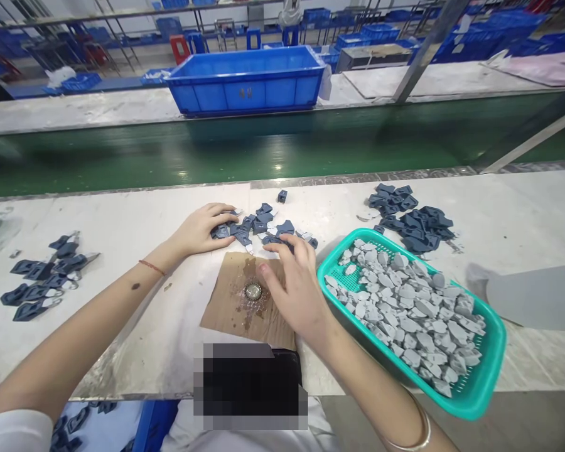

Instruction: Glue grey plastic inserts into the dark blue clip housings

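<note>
Dark blue-grey parts (263, 218), some with pale tips, lie in a loose pile at the middle of the white table. My left hand (204, 229) rests at the pile's left end, fingers apart and curved around a few parts. On the pile's near right side is my right hand (294, 276), its thumb and fingers spread and its fingertips touching or just over the parts; nothing shows held in it. Below the pile lies a brown cardboard piece (226, 301) with a small round metal object (253, 291) on it and wet specks around.
A green basket (492, 370) of grey chips stands at the right. More dark parts lie at the left (40, 270) and upper right (421, 227). A green conveyor (273, 147) runs behind, with a blue crate (247, 91) beyond. A pixelated dark object is at the front edge.
</note>
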The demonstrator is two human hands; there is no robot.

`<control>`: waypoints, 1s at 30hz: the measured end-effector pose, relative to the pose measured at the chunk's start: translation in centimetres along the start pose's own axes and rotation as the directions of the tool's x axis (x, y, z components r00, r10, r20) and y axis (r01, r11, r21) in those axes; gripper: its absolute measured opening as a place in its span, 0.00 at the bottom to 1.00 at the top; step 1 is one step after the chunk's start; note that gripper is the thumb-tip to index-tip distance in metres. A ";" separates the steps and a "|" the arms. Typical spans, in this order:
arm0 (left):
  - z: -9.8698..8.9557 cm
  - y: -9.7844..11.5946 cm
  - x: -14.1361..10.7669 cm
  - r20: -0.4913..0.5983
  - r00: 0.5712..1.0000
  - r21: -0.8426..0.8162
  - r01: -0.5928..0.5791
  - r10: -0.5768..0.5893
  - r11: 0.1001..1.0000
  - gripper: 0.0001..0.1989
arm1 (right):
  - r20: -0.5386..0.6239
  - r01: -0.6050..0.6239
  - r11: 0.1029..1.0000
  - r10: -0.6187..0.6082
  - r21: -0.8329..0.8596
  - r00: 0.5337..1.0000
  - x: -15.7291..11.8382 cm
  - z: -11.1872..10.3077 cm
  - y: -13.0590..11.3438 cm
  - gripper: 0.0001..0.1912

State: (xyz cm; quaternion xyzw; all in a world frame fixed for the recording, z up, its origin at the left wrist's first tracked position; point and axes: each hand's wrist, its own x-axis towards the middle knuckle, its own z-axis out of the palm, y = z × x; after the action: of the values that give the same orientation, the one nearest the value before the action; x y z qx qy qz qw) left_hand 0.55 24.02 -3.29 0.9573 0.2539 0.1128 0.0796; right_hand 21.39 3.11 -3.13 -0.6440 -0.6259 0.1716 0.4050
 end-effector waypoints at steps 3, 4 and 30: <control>-0.5 -0.8 -1.1 -0.038 0.996 0.026 0.080 -0.078 0.996 0.21 | 0.018 -0.059 0.998 0.059 -0.039 0.998 0.0 0.1 0.0 0.18; -0.7 -1.2 -1.7 -0.049 0.993 0.037 0.111 -0.110 0.993 0.20 | 0.035 -0.075 0.996 0.077 -0.049 0.996 0.0 0.2 0.0 0.19; 1.1 4.9 5.3 0.069 0.963 -0.121 -0.250 0.259 0.961 0.37 | 0.435 0.269 0.950 -0.311 0.157 0.845 0.4 -0.9 -0.9 0.12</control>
State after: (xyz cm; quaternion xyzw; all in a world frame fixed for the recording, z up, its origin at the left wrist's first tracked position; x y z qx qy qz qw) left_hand 7.60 22.38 -2.36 0.9800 0.1185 0.0958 0.1283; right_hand 21.53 3.10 -1.84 -0.4650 -0.7849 0.2819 0.2971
